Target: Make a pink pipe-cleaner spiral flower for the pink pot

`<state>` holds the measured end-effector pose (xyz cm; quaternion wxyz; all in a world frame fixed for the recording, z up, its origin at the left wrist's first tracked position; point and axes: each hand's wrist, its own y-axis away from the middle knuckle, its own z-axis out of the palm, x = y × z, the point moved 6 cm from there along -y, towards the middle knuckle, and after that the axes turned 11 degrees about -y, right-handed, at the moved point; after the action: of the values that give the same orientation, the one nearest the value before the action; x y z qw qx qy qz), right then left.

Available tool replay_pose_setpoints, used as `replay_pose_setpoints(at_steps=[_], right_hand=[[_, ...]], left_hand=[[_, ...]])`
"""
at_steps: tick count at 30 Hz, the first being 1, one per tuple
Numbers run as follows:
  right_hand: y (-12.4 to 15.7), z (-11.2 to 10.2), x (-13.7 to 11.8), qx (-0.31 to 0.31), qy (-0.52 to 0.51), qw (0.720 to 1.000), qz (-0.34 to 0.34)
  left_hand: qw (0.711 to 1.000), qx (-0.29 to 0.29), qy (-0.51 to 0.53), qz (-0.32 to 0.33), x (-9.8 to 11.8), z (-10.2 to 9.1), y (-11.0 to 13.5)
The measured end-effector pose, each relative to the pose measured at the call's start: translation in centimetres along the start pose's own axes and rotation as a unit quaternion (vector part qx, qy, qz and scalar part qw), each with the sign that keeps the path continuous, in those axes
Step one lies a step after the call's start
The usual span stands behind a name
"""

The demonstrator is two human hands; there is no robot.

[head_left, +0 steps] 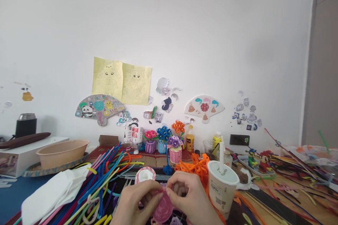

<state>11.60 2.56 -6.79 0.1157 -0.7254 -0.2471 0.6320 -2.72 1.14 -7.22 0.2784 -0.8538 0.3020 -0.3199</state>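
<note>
My left hand [141, 202] and my right hand [188, 197] meet low in the middle, their fingertips pinched close together. Between them is a round pink coiled disc [162, 210], seemingly of pipe cleaner, held at its upper edge. The exact grip is partly hidden by my fingers. Small purple pieces [175, 220] lie just below. Behind my left hand stands a pink-and-white striped cup [145, 174] with white filling. A blue pipe-cleaner flower on a stem [167, 168] is just beyond my fingertips.
Bundled coloured pipe cleaners [99, 186] and a white cloth or bag [54, 195] lie left. Orange pipe-cleaner pieces [196, 165] and a lidded drink cup with straw [223, 186] stand right. Potted pipe-cleaner flowers [175, 153] line the back. A tan bowl [62, 153] sits far left.
</note>
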Motion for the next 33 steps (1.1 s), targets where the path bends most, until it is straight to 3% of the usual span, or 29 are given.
replay_pose_setpoints(at_steps=[5,12,18,23,33], right_hand=[[0.1,0.0,0.3,0.009,-0.017,1.000,0.008],[0.2,-1.4,1.2,0.003,-0.128,0.990,0.066],[0.2,-0.8,1.2,-0.021,-0.072,0.996,0.051],[0.2,-0.4,0.8,-0.017,-0.085,0.995,0.039],[0.1,-0.6,0.2,0.003,-0.056,0.998,0.002]], left_hand=[[1.000,-0.004,-0.008,-0.002,-0.2,0.0,-0.1],[0.999,0.025,0.015,-0.020,-0.2,-0.5,-0.2],[0.995,0.049,0.070,-0.044,-0.1,-0.7,-0.2],[0.991,0.095,0.080,-0.057,-0.2,-1.0,0.0],[0.996,0.081,0.025,-0.023,-0.4,-1.3,0.0]])
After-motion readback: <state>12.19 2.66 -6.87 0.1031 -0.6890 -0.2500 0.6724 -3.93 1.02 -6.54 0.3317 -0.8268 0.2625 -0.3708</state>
